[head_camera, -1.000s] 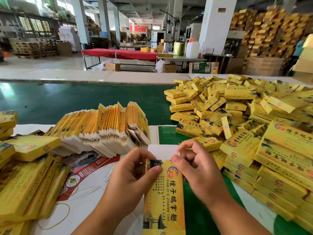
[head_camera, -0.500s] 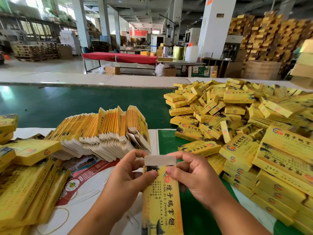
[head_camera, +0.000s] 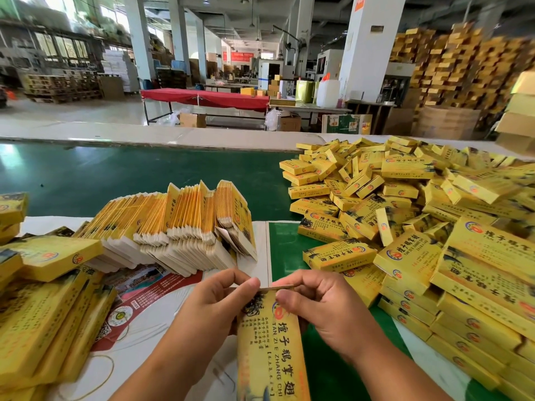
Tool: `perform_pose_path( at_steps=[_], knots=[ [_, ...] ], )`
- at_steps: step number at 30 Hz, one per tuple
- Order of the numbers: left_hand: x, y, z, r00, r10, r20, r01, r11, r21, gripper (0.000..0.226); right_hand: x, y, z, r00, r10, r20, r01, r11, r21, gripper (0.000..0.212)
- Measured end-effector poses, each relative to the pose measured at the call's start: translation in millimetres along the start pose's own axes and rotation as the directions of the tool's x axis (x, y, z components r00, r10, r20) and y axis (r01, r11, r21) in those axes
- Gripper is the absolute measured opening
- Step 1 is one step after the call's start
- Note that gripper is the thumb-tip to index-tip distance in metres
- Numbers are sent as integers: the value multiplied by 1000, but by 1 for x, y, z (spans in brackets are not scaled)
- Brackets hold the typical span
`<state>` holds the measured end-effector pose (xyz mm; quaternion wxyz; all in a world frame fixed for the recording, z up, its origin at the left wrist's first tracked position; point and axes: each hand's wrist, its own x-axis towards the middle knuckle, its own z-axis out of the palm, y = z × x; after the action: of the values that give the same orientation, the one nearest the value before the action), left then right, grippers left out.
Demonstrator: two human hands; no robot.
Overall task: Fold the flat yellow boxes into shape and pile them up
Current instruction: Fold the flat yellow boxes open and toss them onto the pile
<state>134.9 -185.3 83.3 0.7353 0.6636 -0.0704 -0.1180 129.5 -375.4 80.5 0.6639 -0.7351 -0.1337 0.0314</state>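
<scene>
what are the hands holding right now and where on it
Both hands hold one yellow box at its far end: the left hand pinches the left corner and the right hand the right corner, by the end flap.

- Printed red-and-white sheet [head_camera: 150,296] lying just left of the grip
- Green belt [head_camera: 121,175] beyond it
- Red-draped table [head_camera: 208,98] far behind
- White jug [head_camera: 328,92] farther right, beside a white pillar [head_camera: 373,47]
</scene>
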Motion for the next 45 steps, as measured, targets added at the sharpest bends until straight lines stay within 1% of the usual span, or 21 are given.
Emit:
perform_pose_path(
  at_steps=[2, 3, 4, 6, 10, 13, 16, 18, 20, 21, 22, 23, 24, 25, 28, 31, 36, 38, 42, 44, 45],
  knots=[
    [0, -1, 1, 1000, -17, 4, 17, 1000, 1, 32, 0, 0, 0, 1000, 10, -15, -11, 1000, -19, 44],
    [0, -1, 1, 1000, -19, 2, 19, 1000, 3, 31, 1, 1, 0, 999, 14, -29, -15, 1000, -25, 50],
    [0, -1, 2, 1000, -18, -1, 18, 1000, 6, 31, 1, 1, 0, 999, 16, -43, -17, 999, -32, 51],
    [0, -1, 2, 1000, -13, -6, 13, 1000, 12, 30, 2, 2, -1, 998, 14, -54, -17, 998, -61, 43],
    [1, -3, 0, 1000, 11, -10, -11, 1000, 9, 33, 1, 3, -1, 999, 32, -31, -35, 995, -95, 19],
    [0, -3, 1, 1000, 28, -11, -28, 1000, 12, 32, 0, 3, -1, 999, 16, -30, -19, 996, -83, 11],
    [-2, -1, 5, 997, 39, -62, -36, 998, 44, 33, 0, 5, 2, 993, -57, -100, 45, 992, -117, 10],
    [-4, 1, 9, 993, 29, -112, -12, 988, 153, 35, -1, 6, 5, 974, -132, -184, 99, 979, -181, 7],
    [-7, 3, 14, 990, 45, -134, -2, 953, 304, 45, -3, 5, 8, 941, -188, -282, 126, 966, -225, 10],
    [-10, 2, 16, 988, 68, -136, -8, 916, 400, 51, -4, 5, 9, 920, -209, -330, 133, 962, -238, 15],
    [-12, 1, 19, 986, 99, -132, -15, 853, 521, 58, -5, 4, 11, 903, -228, -363, 143, 959, -245, 18],
    [-14, -2, 22, 983, 136, -122, -27, 769, 639, 64, -6, 3, 13, 891, -248, -381, 158, 955, -252, 19],
    [-16, -4, 25, 978, 175, -111, -41, 688, 725, 68, -6, 2, 15, 881, -273, -386, 178, 948, -266, 19],
    [-17, -7, 27, 971, 213, -108, -53, 632, 773, 72, -7, 2, 18, 875, -301, -380, 199, 938, -286, 18],
    [-17, -11, 28, 946, 302, -119, -72, 554, 830, 71, -7, 1, 23, 878, -328, -349, 225, 925, -305, 11],
    [-16, -12, 25, 923, 375, -85, -126, 504, 854, 68, -7, -1, 22, 884, -323, -339, 235, 932, -277, 14],
    [-15, -15, 23, 904, 426, -24, -200, 472, 859, 70, -6, -5, 17, 878, -302, -370, 262, 952, -157, 19],
    [-15, -15, 24, 897, 441, -11, -216, 460, 861, 71, -6, -5, 16, 876, -302, -375, 270, 953, -137, 22],
    [-16, -14, 24, 894, 448, 3, -223, 440, 870, 71, -7, -7, 15, 877, -308, -368, 269, 951, -152, 22],
    [-16, -13, 23, 895, 447, 6, -217, 422, 880, 70, -8, -8, 13, 885, -310, -348, 252, 946, -202, 18],
    [-16, -13, 22, 894, 447, 7, -214, 414, 885, 70, -8, -9, 12, 884, -327, -333, 250, 934, -254, 16]
  ],
)
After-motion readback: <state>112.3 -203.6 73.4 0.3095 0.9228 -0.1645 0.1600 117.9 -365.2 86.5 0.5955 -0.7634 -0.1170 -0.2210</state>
